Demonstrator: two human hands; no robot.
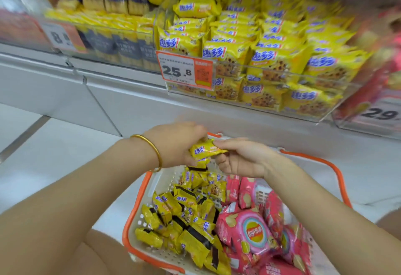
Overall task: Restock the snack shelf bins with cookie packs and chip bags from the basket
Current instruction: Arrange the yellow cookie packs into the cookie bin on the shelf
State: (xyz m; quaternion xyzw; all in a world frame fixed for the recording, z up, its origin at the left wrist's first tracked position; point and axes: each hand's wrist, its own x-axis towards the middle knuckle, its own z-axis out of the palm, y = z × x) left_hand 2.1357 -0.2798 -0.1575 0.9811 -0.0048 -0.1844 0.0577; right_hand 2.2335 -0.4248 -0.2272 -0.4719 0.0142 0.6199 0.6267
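At the centre of the frame, I am holding 1 yellow cookie pack (207, 150) over the basket (136, 201), fingers of my left hand (175, 144) curling round 1 end, fingers of my right hand (238, 158) pinching the other. The bin (282, 73) at upper right is looking heaped; I am reckoning a pack dropped on top could slide off.

We see one yellow cookie pack (206, 149) held above the white, orange-rimmed basket (156, 185); loose cookie packs (180, 216) fill its left, pink chip bags (251, 233) its right. The clear shelf bin (282, 74) is stacked full.
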